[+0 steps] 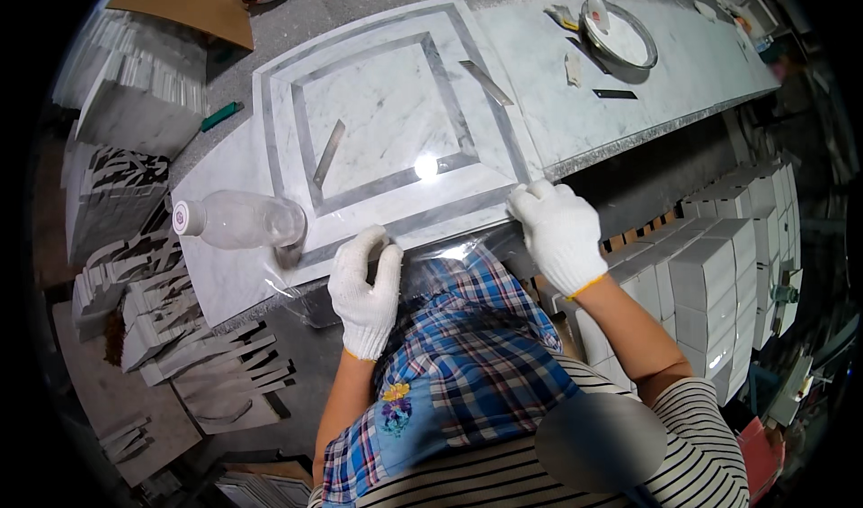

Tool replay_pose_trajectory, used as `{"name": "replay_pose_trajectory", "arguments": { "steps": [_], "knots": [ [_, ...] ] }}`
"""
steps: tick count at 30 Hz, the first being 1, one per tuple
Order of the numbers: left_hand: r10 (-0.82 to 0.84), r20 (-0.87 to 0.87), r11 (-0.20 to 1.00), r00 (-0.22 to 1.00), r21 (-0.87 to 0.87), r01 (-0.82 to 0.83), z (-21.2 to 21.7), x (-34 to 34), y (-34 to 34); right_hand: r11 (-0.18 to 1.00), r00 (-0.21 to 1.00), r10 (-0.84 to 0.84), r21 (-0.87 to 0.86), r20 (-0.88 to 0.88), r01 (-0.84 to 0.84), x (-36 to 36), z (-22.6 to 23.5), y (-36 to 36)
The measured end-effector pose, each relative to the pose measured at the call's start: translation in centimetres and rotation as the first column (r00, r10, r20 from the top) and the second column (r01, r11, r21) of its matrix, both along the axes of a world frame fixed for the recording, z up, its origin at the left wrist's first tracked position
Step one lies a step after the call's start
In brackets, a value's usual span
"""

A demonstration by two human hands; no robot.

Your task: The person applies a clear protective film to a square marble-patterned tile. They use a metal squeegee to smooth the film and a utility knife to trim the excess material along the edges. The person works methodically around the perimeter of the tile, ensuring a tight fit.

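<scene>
A marble panel (pixel 373 112) with grey inlaid frames lies on the work table before me. Clear plastic film (pixel 460 249) stretches along its near edge, between my two white-gloved hands. My left hand (pixel 364 294) is at the near edge, thumb and finger curved together in a pinch on the film. My right hand (pixel 559 236) is at the panel's near right corner, fingers curled closed on the film; their tips are partly hidden. A clear plastic bottle (pixel 243 220) lies on its side left of the panel. Two thin grey strips (pixel 329 153) rest on the panel.
A round dish of white paste (pixel 620 36) stands on the slab at the right, near a dark flat strip (pixel 615 94). A green-handled tool (pixel 221 116) lies at the left. Stacked tiles (pixel 144 85) stand at the left; white boxes (pixel 710 265) are piled at the right.
</scene>
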State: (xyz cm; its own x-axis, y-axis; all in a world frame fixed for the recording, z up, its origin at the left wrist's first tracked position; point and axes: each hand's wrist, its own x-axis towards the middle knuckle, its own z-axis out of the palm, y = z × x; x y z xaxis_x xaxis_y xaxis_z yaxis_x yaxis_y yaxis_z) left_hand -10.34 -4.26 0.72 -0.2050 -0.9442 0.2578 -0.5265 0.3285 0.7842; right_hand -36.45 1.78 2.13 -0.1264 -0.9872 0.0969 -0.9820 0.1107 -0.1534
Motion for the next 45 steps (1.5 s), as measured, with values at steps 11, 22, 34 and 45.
{"name": "replay_pose_trajectory", "arguments": {
  "steps": [11, 22, 34, 45],
  "knots": [
    [-0.167, -0.011, 0.985, 0.986, 0.037, 0.168, 1.1, -1.9, 0.3, 0.998, 0.991, -0.051, -0.027, -0.124, 0.048, -1.6, -0.4, 0.3],
    [-0.325, -0.111, 0.842, 0.939, 0.418, 0.341, 3.1, -4.4, 0.3, 0.983, 0.990, -0.121, -0.127, 0.073, 0.129, -1.6, 1.8, -3.6],
    [0.272, -0.680, 0.639, 0.681, 0.657, 0.400, 1.7, -4.0, -2.2, 0.993, 0.783, -0.076, 0.115, 0.617, 0.005, -0.6, 2.3, -10.5],
    [-0.321, 0.230, 0.946, 0.919, 0.124, 0.299, 1.7, -5.3, -1.1, 0.966, 0.898, -0.246, 0.018, 0.366, 0.257, -8.9, -4.9, -17.0]
  ]
}}
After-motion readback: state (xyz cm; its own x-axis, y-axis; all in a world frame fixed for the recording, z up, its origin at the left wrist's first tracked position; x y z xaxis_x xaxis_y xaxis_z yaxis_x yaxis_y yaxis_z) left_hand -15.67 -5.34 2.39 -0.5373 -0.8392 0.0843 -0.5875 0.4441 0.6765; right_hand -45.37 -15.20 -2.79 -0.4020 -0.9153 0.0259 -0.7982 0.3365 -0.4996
